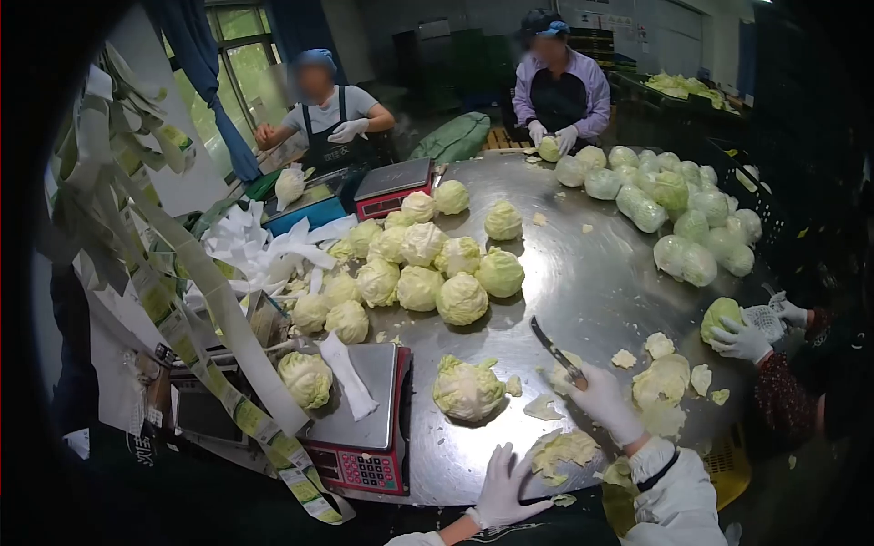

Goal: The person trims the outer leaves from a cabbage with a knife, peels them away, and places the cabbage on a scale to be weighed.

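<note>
White-gloved right hand (607, 402) — grip closed round knife (550, 345), rear end hidden — left hand (506, 491) spread, empty.

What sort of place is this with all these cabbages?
Probably a vegetable packing room: round pale-green cabbages sit on a shiny metal table, glossy cabbages in clear wrapping are piled at its right, and a red-and-silver scale stands near its front edge.
</note>
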`<state>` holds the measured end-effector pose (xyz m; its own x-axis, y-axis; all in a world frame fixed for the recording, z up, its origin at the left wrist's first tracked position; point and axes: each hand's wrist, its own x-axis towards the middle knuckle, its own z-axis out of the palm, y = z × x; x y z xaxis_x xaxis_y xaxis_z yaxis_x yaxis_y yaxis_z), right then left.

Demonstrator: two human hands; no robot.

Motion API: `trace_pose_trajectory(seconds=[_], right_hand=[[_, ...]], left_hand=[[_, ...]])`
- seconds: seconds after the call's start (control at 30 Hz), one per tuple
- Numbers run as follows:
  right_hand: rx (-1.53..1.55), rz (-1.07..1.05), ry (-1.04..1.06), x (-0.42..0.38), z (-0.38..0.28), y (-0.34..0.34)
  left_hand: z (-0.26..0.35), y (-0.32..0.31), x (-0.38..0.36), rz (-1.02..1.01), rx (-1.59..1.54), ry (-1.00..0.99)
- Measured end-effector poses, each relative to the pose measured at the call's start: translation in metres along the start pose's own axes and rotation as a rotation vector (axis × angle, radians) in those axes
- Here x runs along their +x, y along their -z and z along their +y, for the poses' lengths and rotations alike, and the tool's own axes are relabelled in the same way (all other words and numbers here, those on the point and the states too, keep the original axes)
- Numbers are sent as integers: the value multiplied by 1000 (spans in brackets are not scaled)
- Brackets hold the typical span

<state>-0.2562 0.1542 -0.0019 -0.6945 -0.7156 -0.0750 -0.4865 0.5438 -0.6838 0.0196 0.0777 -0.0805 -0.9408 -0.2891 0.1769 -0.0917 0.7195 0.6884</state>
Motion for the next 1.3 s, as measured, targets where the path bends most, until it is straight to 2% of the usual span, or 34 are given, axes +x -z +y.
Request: trace_pose_trajectory(seconds=[0.07,0.1,0.17,0.2,0.27,0.33,0.4,0.43,0.47,0.5,0.53,0.6,0.63,0.67,0.73,0.77,0.8,0.83,0.87,0.93,1.0,1.03,1.07,1.13,1.17,1.2,1.27,1.3], right_hand=[[49,19,156,48,7,-17],[51,10,158,75,17,-29],[-233,74,324,121,39,-54],[-227,62,323,134,48,-64],[-356,-100,110,149,66,-78],[-372,-79,82,142,68,-71],[-248,-215,-74,122,68,-50],[-152,-130,-49,104,77,-43],[-180,-123,-97,87,86,-32],[-207,-115,-145,69,95,-21],[-229,-66,-84,49,107,-9],[-256,14,8,0,134,12],[-261,46,40,-24,150,19],[-280,62,18,-45,172,22],[-285,77,-102,-84,207,36],[-269,80,-197,-102,218,45],[-160,185,-273,-122,223,49],[-239,162,-281,-133,220,62],[-291,202,-285,-146,228,63],[-317,376,-155,-158,223,57],[-121,430,-183,-153,187,51],[9,341,-236,-154,177,51],[140,252,-290,-151,170,48],[354,380,-228,-135,146,30],[298,320,-280,-133,144,25],[413,328,-274,-129,151,9],[183,395,-252,-129,164,-13],[160,345,-311,-130,166,-16]], left_hand=[[0,-11,24,-103,213,29],[-6,-19,38,-103,214,39],[-27,-36,68,-114,355,71],[-37,-40,84,-119,354,83],[-48,-45,115,13,325,92],[-46,-50,140,-66,386,133],[-40,-66,149,-148,443,159],[-35,-75,153,-156,432,73],[-30,-82,159,-159,421,-15],[-15,-82,162,-281,463,-59],[-5,-74,170,-286,463,-70],[13,-45,191,-747,87,-136],[20,-16,198,-489,-81,-115],[13,6,213,-227,-62,-175],[5,75,264,69,14,-61],[-32,96,288,148,102,-39],[-62,119,310,180,149,74],[-95,132,329,252,210,128],[-131,143,347,263,279,185],[-182,160,373,150,357,349],[-212,171,394,-31,343,451],[-220,174,403,-112,335,483],[-227,177,410,-118,344,467],[-228,177,416,-221,222,464],[-224,173,414,-240,224,471],[-208,175,407,-237,209,460],[-202,176,397,-245,206,456],[-204,174,387,-180,192,404]])
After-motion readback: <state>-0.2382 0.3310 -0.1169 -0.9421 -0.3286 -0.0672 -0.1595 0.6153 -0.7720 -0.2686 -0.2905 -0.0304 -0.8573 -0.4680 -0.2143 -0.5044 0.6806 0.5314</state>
